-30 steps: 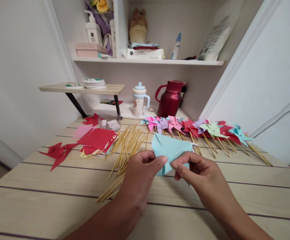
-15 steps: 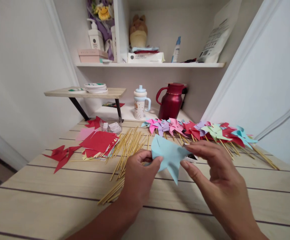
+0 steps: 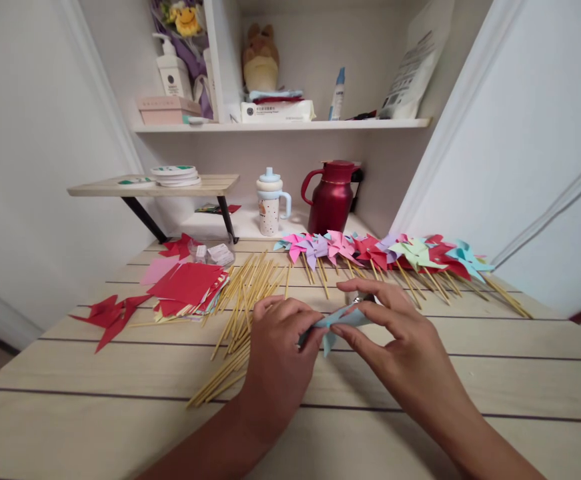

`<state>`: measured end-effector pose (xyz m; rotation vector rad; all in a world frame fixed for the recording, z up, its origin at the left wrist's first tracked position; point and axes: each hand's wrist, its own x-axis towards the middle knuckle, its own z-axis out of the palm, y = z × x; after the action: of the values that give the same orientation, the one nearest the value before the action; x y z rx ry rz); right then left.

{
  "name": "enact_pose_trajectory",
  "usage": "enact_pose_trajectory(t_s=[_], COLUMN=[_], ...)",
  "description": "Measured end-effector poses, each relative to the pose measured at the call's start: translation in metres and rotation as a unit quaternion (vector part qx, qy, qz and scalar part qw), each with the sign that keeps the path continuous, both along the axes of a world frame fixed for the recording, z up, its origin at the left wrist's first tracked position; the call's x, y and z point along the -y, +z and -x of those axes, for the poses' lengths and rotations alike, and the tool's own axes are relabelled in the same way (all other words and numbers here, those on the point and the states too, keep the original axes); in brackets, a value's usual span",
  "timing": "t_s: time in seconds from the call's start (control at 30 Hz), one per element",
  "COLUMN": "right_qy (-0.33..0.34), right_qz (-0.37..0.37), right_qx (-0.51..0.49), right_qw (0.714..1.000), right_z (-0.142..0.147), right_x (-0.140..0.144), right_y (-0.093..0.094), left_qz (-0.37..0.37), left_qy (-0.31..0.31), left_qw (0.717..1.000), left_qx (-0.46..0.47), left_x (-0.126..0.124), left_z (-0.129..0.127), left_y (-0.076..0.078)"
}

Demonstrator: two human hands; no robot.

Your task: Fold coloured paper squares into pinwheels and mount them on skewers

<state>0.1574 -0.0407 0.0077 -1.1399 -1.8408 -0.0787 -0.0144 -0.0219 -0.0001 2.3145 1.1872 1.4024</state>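
A light blue paper pinwheel piece [image 3: 344,318] is held above the table between both hands, tipped so that it shows nearly edge-on. My left hand [image 3: 286,337] pinches its left side between thumb and fingers. On the right side, my right hand [image 3: 395,327] grips the paper with thumb and fingertips. Just behind the right fingers a small dark and shiny object [image 3: 363,298] is partly hidden. Left of my left hand lie loose thin wooden sticks [image 3: 243,307]. Finished pinwheels on sticks [image 3: 340,247] rest in a row behind the hands.
A stack of red paper squares [image 3: 187,287] and a red cut paper piece [image 3: 111,317] lie at left. Behind stand a small raised shelf [image 3: 210,181] with tape rolls, a spotted cup [image 3: 269,210] and a red jug [image 3: 334,200]. A clear packet [image 3: 215,253] sits near the paper.
The blue paper has turned from facing me to nearly edge-on. My right hand has come closer to the left one and now grips the paper. The camera view has shifted slightly.
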Motion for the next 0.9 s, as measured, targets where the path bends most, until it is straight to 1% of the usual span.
enact_pose_trajectory(t_s=[0.1,0.2,0.27,0.3,0.33,0.37,0.4,0.43,0.47,0.53,0.57,0.63,0.67,0.73,0.9], right_qy=[0.008,0.023,0.029,0.029,0.031,0.037,0.046,0.061,0.075,0.092,0.099,0.112,0.118,0.124,0.109], right_qz=[0.015,0.053,0.097,0.129,0.169,0.215,0.26,0.302,0.33,0.344,0.343,0.346,0.349,0.351,0.334], right_qx=[-0.01,-0.029,-0.067,-0.1,-0.147,-0.206,-0.273,-0.346,-0.41,-0.503,-0.532,-0.562,-0.566,-0.557,-0.507], right_qw=[1.0,0.998,0.993,0.986,0.974,0.954,0.925,0.886,0.847,0.787,0.768,0.743,0.738,0.742,0.787], right_z=[-0.001,0.0,0.002,0.003,0.003,0.003,0.003,0.003,0.002,0.001,0.001,0.002,0.003,0.005,0.01], right_x=[0.001,0.001,0.001,0.001,0.001,0.0,-0.002,-0.003,-0.005,-0.01,-0.012,-0.014,-0.015,-0.015,-0.011], right_y=[0.003,0.005,0.005,0.005,0.004,0.003,0.003,0.002,0.001,0.001,0.001,0.002,0.001,0.0,-0.005], left_qz=[0.002,0.018,0.023,0.022,0.021,0.02,0.025,0.035,0.054,0.123,0.167,0.254,0.29,0.338,0.372], left_qy=[0.0,0.002,0.003,0.007,0.014,0.025,0.038,0.05,0.057,0.042,0.021,-0.03,-0.056,-0.093,-0.101], left_qw=[1.0,1.0,1.0,1.0,0.999,0.998,0.994,0.989,0.981,0.958,0.944,0.918,0.907,0.888,0.872], left_qx=[-0.007,-0.014,-0.002,0.012,0.034,0.062,0.097,0.136,0.177,0.256,0.285,0.302,0.302,0.297,0.302], left_x=[-0.001,0.0,0.002,0.003,0.004,0.004,0.004,0.003,0.001,-0.006,-0.009,-0.014,-0.016,-0.015,-0.01], left_z=[0.0,0.0,0.0,0.001,0.002,0.003,0.005,0.006,0.008,0.01,0.011,0.01,0.009,0.007,0.004], left_y=[-0.001,0.0,0.002,0.003,0.004,0.005,0.006,0.007,0.006,0.005,0.003,0.001,0.001,0.001,0.002])
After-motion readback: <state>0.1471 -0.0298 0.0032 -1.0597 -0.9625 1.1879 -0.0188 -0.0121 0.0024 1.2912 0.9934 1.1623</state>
